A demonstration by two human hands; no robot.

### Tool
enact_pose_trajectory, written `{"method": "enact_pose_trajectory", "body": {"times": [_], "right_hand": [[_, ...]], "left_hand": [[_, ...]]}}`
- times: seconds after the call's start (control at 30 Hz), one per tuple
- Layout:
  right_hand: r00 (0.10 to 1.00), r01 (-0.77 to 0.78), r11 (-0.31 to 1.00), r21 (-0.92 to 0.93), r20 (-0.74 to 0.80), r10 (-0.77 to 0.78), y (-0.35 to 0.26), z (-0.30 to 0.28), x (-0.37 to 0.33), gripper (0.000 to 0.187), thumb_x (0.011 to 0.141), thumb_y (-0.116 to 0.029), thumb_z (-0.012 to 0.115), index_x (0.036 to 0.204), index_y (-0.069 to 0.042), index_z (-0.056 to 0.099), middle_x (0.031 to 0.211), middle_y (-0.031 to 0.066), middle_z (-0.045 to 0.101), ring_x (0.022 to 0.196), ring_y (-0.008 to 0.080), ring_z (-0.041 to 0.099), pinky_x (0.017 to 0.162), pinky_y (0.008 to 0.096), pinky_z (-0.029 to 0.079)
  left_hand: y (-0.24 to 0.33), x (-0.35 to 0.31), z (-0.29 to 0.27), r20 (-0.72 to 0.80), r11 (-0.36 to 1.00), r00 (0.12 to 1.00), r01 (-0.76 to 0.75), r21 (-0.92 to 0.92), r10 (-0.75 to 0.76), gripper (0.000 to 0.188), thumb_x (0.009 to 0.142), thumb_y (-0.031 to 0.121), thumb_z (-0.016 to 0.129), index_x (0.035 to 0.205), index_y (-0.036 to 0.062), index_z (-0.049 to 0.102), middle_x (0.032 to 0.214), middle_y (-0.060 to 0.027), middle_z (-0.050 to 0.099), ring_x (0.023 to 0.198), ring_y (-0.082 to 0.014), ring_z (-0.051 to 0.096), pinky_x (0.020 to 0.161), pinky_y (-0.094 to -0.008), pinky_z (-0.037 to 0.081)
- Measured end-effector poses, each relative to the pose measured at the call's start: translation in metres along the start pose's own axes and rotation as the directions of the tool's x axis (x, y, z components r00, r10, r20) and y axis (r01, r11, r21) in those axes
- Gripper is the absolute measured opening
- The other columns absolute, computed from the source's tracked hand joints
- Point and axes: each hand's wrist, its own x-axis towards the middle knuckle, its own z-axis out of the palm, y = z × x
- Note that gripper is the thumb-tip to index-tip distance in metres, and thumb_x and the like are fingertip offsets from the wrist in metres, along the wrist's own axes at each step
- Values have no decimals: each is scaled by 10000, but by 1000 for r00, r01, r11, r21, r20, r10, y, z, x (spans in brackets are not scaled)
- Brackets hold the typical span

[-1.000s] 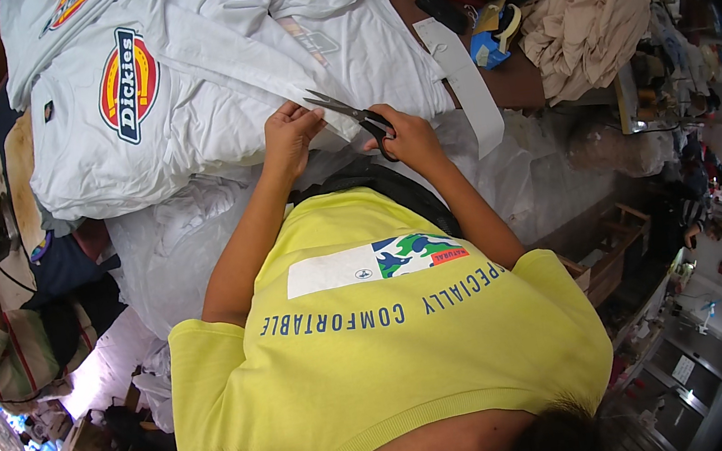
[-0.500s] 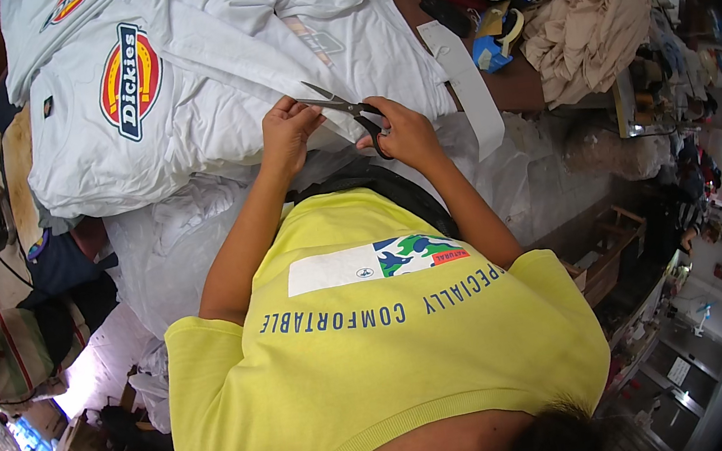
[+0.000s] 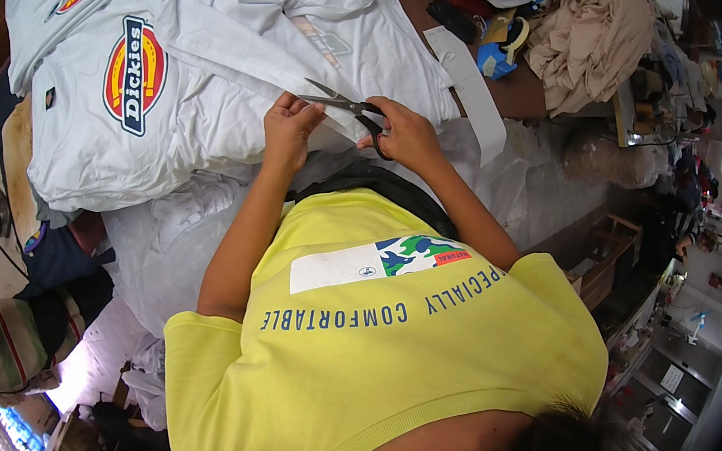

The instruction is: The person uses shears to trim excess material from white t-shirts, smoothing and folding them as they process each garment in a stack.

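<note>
At brown counter [image 3: 519,93] with white shirts [image 3: 202,128] ahead of left hand [image 3: 287,135]: pinching with it, can't tell what; gripping black scissors [image 3: 353,108] in right hand [image 3: 407,135].

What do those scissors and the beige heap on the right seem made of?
Scissors: blades look metal, probably steel, from their grey sheen; handles matte black, likely plastic. Beige heap: matte fabric, perhaps cotton, judging by its soft, crumpled folds.
</note>
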Motion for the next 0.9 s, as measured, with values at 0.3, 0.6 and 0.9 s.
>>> {"method": "enact_pose_trajectory", "body": {"times": [0.3,0.6,0.9], "right_hand": [[996,-73,996,48,54,70,18,11,-2,511,603,-289,770,1023,-110,540,699,124,603,633,288,607,554,366,447],[989,-111,994,-21,94,112,-16,-5,9,558,572,-352,782,1010,-108,539,749,107,596,672,280,584,575,357,437],[993,-92,994,51,74,88,-7,9,15,535,589,-369,776,989,-97,547,661,115,575,599,298,570,541,362,436]], "left_hand": [[10,-3,7,4,1000,1000,2,-4,-2,277,748,-39,614,1008,-10,520,889,-43,610,808,-131,596,763,-271,509],[12,10,-8,10,999,999,-51,-1,51,299,749,-47,609,1024,2,502,930,-56,603,827,-142,597,777,-282,513],[19,8,-7,32,999,999,-36,24,35,350,749,-48,610,1075,18,502,935,-57,605,847,-146,593,765,-280,508]]}}
